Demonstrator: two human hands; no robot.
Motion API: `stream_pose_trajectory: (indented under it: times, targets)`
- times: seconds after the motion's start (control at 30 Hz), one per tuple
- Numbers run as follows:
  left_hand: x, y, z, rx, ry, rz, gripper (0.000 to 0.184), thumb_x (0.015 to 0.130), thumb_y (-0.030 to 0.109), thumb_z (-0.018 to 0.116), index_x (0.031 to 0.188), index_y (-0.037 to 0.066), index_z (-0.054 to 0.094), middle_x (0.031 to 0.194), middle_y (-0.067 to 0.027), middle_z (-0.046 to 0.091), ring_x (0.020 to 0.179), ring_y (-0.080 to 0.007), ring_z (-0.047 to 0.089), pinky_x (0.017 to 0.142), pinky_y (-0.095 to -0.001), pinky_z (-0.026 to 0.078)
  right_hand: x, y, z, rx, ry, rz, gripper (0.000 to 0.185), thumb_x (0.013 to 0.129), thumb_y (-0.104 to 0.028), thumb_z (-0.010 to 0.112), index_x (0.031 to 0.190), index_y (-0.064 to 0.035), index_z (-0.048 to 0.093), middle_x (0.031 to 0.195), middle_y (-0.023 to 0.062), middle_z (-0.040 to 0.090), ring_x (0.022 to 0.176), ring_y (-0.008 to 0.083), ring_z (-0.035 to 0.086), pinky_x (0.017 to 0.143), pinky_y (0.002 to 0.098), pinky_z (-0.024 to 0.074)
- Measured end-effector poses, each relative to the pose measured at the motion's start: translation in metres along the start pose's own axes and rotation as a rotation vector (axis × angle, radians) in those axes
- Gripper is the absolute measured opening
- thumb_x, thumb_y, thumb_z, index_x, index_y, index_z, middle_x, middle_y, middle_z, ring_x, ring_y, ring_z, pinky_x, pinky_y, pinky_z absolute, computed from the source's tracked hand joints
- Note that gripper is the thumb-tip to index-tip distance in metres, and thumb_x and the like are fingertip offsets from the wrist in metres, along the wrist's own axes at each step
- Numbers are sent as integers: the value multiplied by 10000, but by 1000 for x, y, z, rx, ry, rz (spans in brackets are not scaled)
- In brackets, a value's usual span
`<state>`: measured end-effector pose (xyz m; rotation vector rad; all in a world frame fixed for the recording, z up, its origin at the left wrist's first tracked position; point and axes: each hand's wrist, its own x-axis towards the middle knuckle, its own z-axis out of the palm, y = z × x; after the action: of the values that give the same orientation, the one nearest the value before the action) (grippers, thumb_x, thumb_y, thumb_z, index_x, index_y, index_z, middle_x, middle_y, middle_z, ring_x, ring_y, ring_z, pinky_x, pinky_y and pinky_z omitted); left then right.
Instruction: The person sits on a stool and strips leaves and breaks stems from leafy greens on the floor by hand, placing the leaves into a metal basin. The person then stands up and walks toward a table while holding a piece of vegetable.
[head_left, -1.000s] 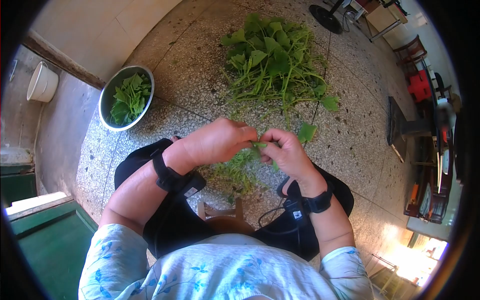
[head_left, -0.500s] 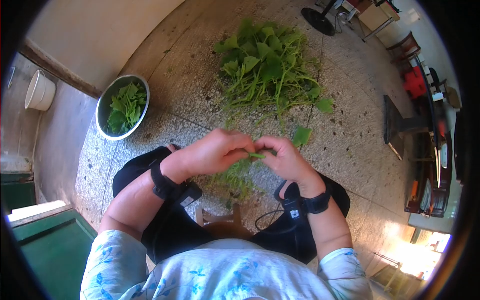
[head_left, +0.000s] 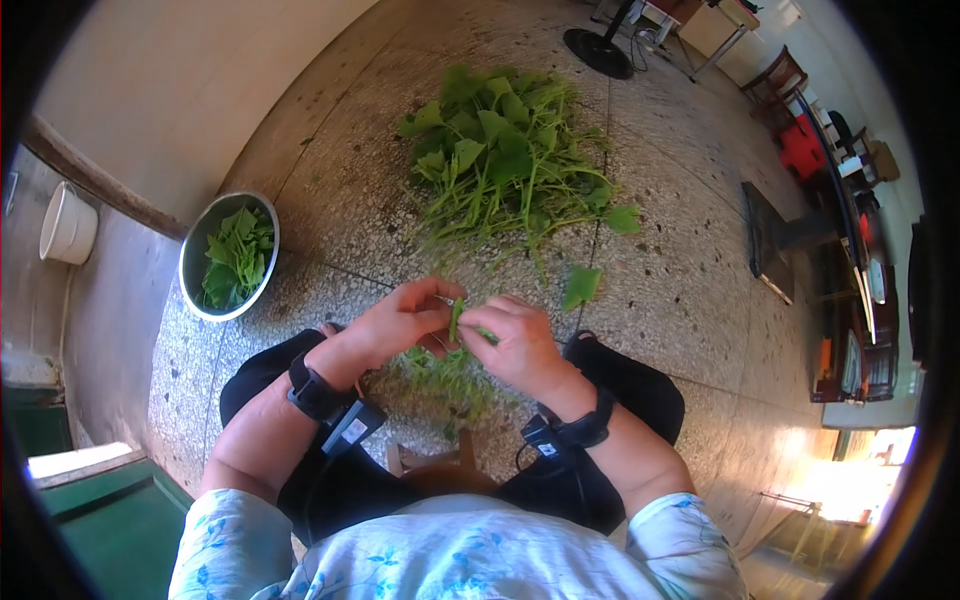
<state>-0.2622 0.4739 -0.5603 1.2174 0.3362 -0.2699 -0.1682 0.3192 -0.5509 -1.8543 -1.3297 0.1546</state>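
Between my two hands is a short green stem, upright in the view. My left hand pinches it from the left, with thumb and fingers closed on it. From the right, my right hand touches the same stem with its fingers pinched together; part of the grip is hidden. Below the hands lies a heap of pale green peelings and scraps on the floor. Farther out is a large pile of leafy green vines. A single leaf lies on the floor near my right hand.
To the left stands a metal basin with picked leaves in it. A white bucket is by the wall. At the right are a dark stand and a table with chairs. A wooden stool is under me.
Both hands have moved left and slightly down in the view. The stem has turned from nearly level to upright. The camera view has shifted, so the pile and basin appear lower and farther left.
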Motion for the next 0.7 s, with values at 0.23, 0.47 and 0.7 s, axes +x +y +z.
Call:
stream_pose_trajectory:
  times: [0.23,0.47,0.7]
  targets:
    - [4,-1,0,135,60,-32,188,859,141,485,994,17,528,706,-16,549,582,-86,535,530,-205,449,-3,-3,1,-126,-50,-66,48,662,-108,624,697,-99,592,621,49,472,618,223,520,535,322,429]
    - [10,-11,0,113,53,74,159,857,159,506,915,15,542,676,-1,538,573,-73,525,523,-209,455,-3,4,2,42,64,12,49,671,-82,620,698,-66,584,661,62,496,643,238,511,563,330,420]
    - [4,5,6,-88,22,111,120,822,93,546,909,14,524,720,-33,564,609,-108,572,550,-243,497,3,7,-9,126,91,91,48,696,-42,599,720,-42,558,675,87,497,648,258,501,572,327,402]
